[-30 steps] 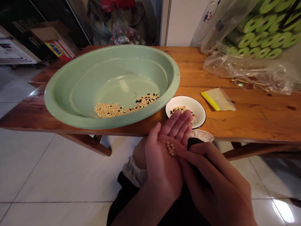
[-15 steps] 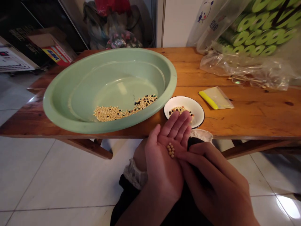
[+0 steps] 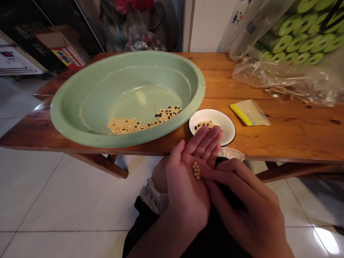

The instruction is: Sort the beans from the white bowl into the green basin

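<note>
Several pale round beans [image 3: 196, 171] rest in the palm of my left hand [image 3: 188, 186], which lies palm up with its fingers stretched out. My right hand [image 3: 247, 200] is beside it, its index fingertip touching the palm at the beans' edge and its thumb close below; nothing shows between them. Just beyond my left fingertips, a white bowl [image 3: 228, 123] with a dark rim contains mixed beans, partly covered by those fingers. A large green basin [image 3: 107, 80] at the left has pale and black beans [image 3: 125, 126] along its near side.
Basin and bowl stand on a wooden bench [image 3: 290, 139]. A small packet with a yellow edge [image 3: 249, 112] lies right of the bowl. Clear plastic [image 3: 282, 77] and green rolls [image 3: 303, 43] are at the back right. An open carton [image 3: 63, 46] is behind on the left.
The view has shifted slightly, so the bench and basin appear a little higher and further right. Both hands keep nearly the same pose, with the beans still in my left palm.
</note>
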The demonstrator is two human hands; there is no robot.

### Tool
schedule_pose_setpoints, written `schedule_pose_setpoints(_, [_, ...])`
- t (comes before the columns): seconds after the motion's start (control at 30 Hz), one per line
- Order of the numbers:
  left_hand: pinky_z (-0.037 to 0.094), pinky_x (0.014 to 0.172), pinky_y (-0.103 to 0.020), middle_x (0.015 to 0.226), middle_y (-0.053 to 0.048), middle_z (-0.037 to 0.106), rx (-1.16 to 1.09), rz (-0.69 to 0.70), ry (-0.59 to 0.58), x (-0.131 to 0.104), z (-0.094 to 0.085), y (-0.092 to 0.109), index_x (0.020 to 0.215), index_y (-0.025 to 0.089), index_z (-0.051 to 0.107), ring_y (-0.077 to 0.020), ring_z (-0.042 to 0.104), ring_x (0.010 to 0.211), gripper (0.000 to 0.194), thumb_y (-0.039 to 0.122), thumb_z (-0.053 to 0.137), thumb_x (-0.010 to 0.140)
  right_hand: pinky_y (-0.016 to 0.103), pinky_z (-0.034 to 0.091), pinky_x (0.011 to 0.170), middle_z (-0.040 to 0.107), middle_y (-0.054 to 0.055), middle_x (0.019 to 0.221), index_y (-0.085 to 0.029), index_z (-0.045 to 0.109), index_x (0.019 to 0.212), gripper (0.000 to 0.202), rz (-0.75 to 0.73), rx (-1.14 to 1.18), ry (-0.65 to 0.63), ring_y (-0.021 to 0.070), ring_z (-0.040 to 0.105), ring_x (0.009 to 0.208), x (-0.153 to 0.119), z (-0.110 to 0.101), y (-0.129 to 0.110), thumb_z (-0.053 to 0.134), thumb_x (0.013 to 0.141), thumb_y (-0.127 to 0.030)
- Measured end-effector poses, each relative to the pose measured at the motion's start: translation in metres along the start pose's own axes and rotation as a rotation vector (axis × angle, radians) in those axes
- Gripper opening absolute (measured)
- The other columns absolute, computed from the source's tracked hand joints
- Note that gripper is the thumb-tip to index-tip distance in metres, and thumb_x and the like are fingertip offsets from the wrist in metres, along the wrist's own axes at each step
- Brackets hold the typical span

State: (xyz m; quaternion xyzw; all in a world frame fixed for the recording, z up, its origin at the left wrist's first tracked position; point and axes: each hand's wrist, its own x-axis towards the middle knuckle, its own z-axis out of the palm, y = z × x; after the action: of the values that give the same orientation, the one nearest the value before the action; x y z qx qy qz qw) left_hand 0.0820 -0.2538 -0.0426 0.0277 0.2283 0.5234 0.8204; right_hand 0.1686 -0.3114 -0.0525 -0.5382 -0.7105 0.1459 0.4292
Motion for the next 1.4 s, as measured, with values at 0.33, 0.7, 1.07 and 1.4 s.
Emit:
schedule_pose_setpoints(0.33, [0.049, 0.097, -0.026, 0.106, -0.006, 0.074, 0.046, -0.025, 0.033, 0.0039, -0.0006, 0.0, 0.097, 0.014, 0.072, -0.0179, 0.063, 0.111, 0.043, 0.031, 0.033, 0.094, 0.02, 0.047, 0.075, 0.054, 0.004, 0.092, -0.013, 0.064, 0.108, 0.023, -0.028, -0.092, 0.032, 0.0095, 0.052, 0.083, -0.004, 0.002, 0.0003, 0.055, 0.087, -0.006])
schedule_pose_setpoints(0.7, [0.047, 0.1, -0.028, 0.105, -0.01, 0.074, 0.052, -0.013, 0.003, 0.0023, 0.0007, -0.0011, 0.095, 0.011, 0.071, -0.0183, 0.064, 0.109, 0.042, 0.029, 0.034, 0.094, 0.023, 0.044, 0.058, 0.059, 0.001, 0.074, -0.017, 0.058, 0.115, 0.027, -0.117, -0.211, -0.045, 0.0118, 0.049, 0.064, -0.0026, -0.001, 0.0065, 0.047, 0.091, -0.009])
schedule_pose_setpoints(1.07, [0.045, 0.102, -0.03, 0.108, -0.011, 0.073, 0.072, -0.038, 0.007, 0.0005, 0.0001, -0.0024, 0.098, 0.011, 0.07, -0.0188, 0.063, 0.111, 0.041, 0.03, 0.035, 0.094, 0.033, 0.049, 0.062, 0.063, 0.007, 0.081, -0.016, 0.05, 0.11, 0.024, -0.067, -0.297, -0.109, 0.0199, 0.057, 0.071, -0.0032, 0.0045, 0.0055, 0.043, 0.089, -0.009])
schedule_pose_setpoints(1.4, [0.046, 0.101, -0.03, 0.103, -0.008, 0.074, 0.055, -0.034, 0.006, 0.0016, -0.0014, -0.0035, 0.094, 0.014, 0.071, -0.0178, 0.065, 0.107, 0.041, 0.03, 0.034, 0.094, 0.029, 0.05, 0.062, 0.064, 0.004, 0.087, -0.021, 0.049, 0.109, 0.023, 0.02, -0.221, -0.08, 0.016, 0.058, 0.073, -0.0044, 0.003, 0.002, 0.041, 0.09, -0.011])
